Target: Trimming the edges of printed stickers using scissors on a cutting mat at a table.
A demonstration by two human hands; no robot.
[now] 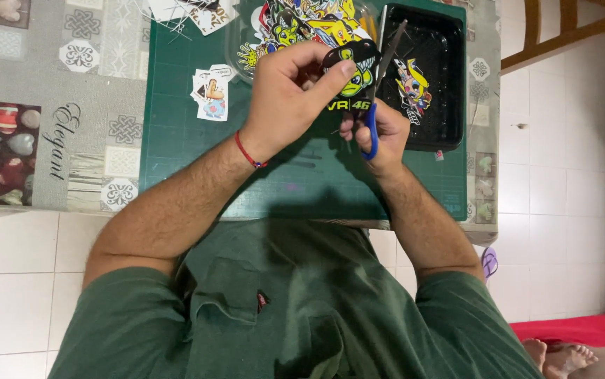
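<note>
left hand (285,98) pinching a black and yellow sticker (353,69) between thumb and fingers, right hand (379,133) gripping blue-handled scissors (378,98), blades at the sticker's edge, above a green cutting mat (176,126), black tray (442,77) just beside

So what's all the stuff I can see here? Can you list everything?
Black-and-yellow cartoon sticker: one, held in the left hand.
Blue-handled scissors: one, in the right hand, blades at the sticker.
Green cutting mat: one, on the table.
Black plastic tray: one, right on the mat, one colourful sticker inside.
Colourful sticker pile: several, top centre.
Small cut stickers: a few, left on the mat.
Patterned tablecloth: one, grey.
Left hand: red wrist thread.
Right hand: on the scissors.
</note>
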